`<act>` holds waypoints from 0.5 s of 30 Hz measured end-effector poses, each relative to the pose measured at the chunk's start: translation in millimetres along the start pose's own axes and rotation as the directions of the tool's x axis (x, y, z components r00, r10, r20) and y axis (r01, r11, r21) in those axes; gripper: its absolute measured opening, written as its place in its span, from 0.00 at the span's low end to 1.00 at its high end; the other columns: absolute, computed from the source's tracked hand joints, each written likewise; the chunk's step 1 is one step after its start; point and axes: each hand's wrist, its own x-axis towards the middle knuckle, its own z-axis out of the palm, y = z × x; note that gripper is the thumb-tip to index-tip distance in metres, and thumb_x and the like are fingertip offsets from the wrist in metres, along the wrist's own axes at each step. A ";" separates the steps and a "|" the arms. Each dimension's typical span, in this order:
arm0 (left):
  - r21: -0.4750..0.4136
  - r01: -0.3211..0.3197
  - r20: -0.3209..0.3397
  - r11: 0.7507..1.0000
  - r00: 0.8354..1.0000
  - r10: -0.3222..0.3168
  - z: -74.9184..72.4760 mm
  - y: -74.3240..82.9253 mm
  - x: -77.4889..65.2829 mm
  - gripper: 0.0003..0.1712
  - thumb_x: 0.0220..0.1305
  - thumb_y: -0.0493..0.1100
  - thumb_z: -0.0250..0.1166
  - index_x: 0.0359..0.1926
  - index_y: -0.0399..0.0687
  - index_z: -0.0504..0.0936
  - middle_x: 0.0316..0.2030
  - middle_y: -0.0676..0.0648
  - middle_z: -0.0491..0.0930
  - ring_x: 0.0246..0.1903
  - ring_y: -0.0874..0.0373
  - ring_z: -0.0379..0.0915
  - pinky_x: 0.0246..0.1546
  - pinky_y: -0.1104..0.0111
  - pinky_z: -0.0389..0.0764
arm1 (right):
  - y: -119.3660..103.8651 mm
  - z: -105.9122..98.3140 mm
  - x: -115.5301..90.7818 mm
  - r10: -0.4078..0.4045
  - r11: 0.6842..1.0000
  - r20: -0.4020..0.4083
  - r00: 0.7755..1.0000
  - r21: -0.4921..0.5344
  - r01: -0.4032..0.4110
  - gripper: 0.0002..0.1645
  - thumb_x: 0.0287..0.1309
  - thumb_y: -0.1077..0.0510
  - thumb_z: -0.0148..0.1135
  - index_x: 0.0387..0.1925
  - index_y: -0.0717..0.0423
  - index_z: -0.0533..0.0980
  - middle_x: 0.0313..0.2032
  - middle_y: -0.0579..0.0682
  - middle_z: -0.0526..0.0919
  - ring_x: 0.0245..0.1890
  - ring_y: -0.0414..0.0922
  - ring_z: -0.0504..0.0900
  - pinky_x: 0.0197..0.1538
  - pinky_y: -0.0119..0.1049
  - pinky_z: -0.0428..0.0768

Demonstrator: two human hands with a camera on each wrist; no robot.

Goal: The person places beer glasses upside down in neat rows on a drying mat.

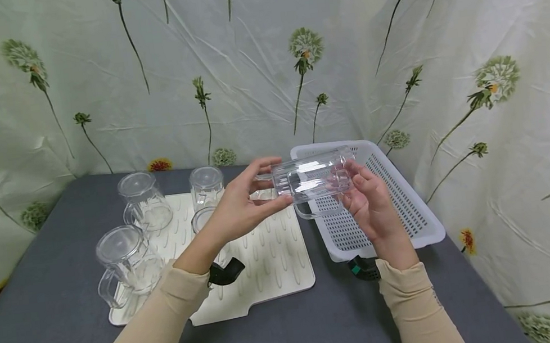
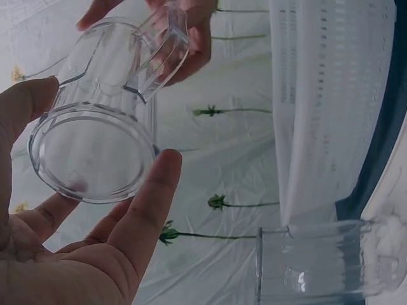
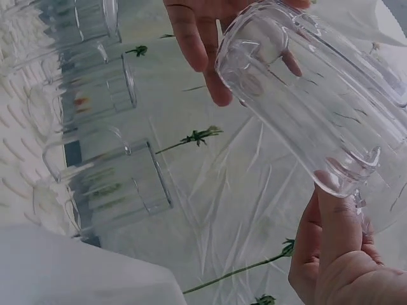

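Note:
A clear glass mug (image 1: 314, 178) is held sideways in the air between both hands, base toward the left and mouth toward the right. In the head view its handle hangs on the lower side. My left hand (image 1: 238, 207) grips the base end, its thumb and fingers spread round the base edge (image 2: 92, 197). At the mouth end, my right hand (image 1: 372, 200) pinches the mug near the rim, thumb (image 3: 340, 222) against the glass. Part of the right hand shows through the glass in the left wrist view.
Upside-down glass mugs stand at the left: one at the back (image 1: 143, 200), one in front (image 1: 129, 259), one mid-back (image 1: 207, 185), another partly behind the left hand. They stand about a white ridged drying mat (image 1: 278, 267). A white perforated basket (image 1: 432, 233) sits at right, before a flowered curtain.

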 end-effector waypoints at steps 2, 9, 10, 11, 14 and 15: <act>-0.025 -0.004 0.006 1.000 1.000 0.004 -0.1 0.2 -0.3 0.41 0.68 0.48 0.78 0.77 0.69 0.70 0.74 0.43 0.70 0.68 0.47 0.78 0.58 0.53 0.89 | 2.7 -0.6 0.1 -0.009 0.999 0.021 1.000 0.039 0.008 0.24 0.73 0.55 0.66 0.64 0.58 0.71 0.56 0.50 0.83 0.54 0.41 0.88 0.56 0.30 0.88; -0.068 -0.032 -0.013 0.997 0.999 0.031 0.0 0.9 -1.2 0.40 0.67 0.46 0.78 0.76 0.70 0.71 0.73 0.45 0.72 0.67 0.49 0.78 0.59 0.52 0.89 | 10.3 1.3 -0.4 -0.009 0.990 0.050 0.999 0.143 0.002 0.24 0.73 0.52 0.69 0.63 0.56 0.74 0.56 0.51 0.84 0.55 0.43 0.90 0.59 0.32 0.88; -0.075 -0.035 -0.018 0.997 0.999 0.034 0.3 0.9 -1.1 0.40 0.67 0.46 0.78 0.75 0.70 0.72 0.72 0.46 0.73 0.66 0.49 0.79 0.59 0.53 0.89 | 11.3 1.6 -0.3 -0.004 0.989 0.047 0.999 0.148 -0.003 0.24 0.72 0.52 0.69 0.63 0.56 0.74 0.57 0.51 0.84 0.55 0.43 0.89 0.58 0.32 0.88; -0.082 -0.039 -0.021 0.996 0.999 0.038 0.5 0.9 -1.1 0.40 0.67 0.46 0.78 0.75 0.70 0.72 0.72 0.46 0.73 0.66 0.50 0.79 0.59 0.54 0.89 | 12.2 1.9 -0.3 0.001 0.988 0.043 0.999 0.152 -0.008 0.24 0.72 0.51 0.69 0.63 0.55 0.74 0.57 0.52 0.83 0.55 0.43 0.89 0.58 0.32 0.88; -0.089 -0.043 -0.034 0.995 0.999 0.041 0.8 0.5 -1.2 0.39 0.67 0.46 0.78 0.74 0.72 0.72 0.71 0.47 0.74 0.65 0.51 0.79 0.59 0.55 0.89 | 15.4 1.6 -0.1 0.016 0.988 0.037 0.999 0.155 -0.021 0.27 0.72 0.50 0.69 0.65 0.56 0.74 0.58 0.52 0.82 0.56 0.43 0.88 0.58 0.33 0.88; -0.083 -0.044 -0.038 0.996 0.998 0.041 0.9 0.2 -1.2 0.39 0.67 0.46 0.78 0.74 0.72 0.73 0.71 0.48 0.74 0.65 0.51 0.79 0.59 0.55 0.89 | 16.7 1.0 0.1 0.018 0.987 0.034 0.999 0.160 -0.023 0.27 0.72 0.51 0.69 0.66 0.57 0.73 0.59 0.52 0.82 0.56 0.43 0.88 0.58 0.33 0.88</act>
